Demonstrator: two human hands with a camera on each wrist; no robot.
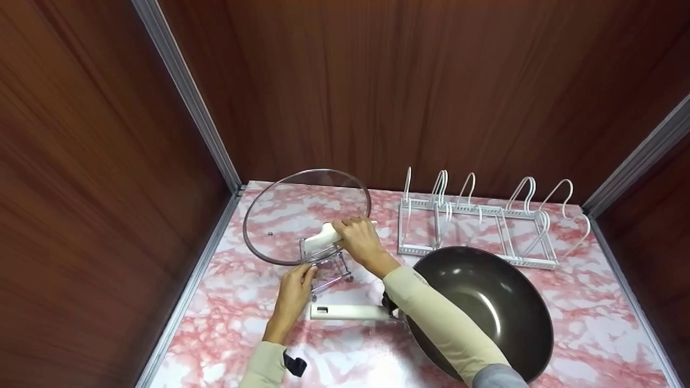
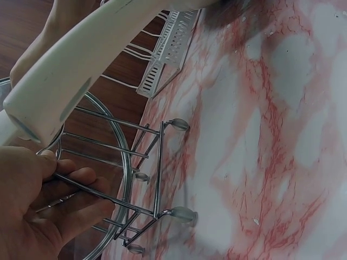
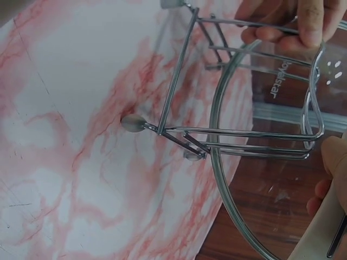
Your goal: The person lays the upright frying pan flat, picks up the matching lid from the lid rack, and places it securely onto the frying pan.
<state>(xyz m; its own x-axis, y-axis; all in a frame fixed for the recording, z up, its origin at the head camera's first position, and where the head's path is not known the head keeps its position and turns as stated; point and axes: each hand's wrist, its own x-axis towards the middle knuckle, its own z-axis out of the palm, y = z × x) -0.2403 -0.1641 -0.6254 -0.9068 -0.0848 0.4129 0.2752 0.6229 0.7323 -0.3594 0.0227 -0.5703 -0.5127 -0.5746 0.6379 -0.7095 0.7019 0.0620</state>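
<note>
Left grip [image 2: 49, 208] holds chrome wire stand [image 2: 159, 170]; glass lid [image 2: 128, 162] amid its wires; white handle [image 2: 68, 65] near grip.

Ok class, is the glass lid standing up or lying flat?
Standing up: in the right wrist view, the lid rises from the table, its lower rim crossing the wire rack. Exact tilt: cannot tell.

In the right wrist view, pale lettering [image 3: 280, 78] on the clear glass lid [image 1: 307, 210] reads "oyelstar", running along the pane near its rim; the letter in front of it is unclear, perhaps an R. A small grey mark [image 1: 421, 278] on the right sleeve [image 1: 447, 323] in the head view is too tiny to read. The left wrist view shows no legible text.
</note>
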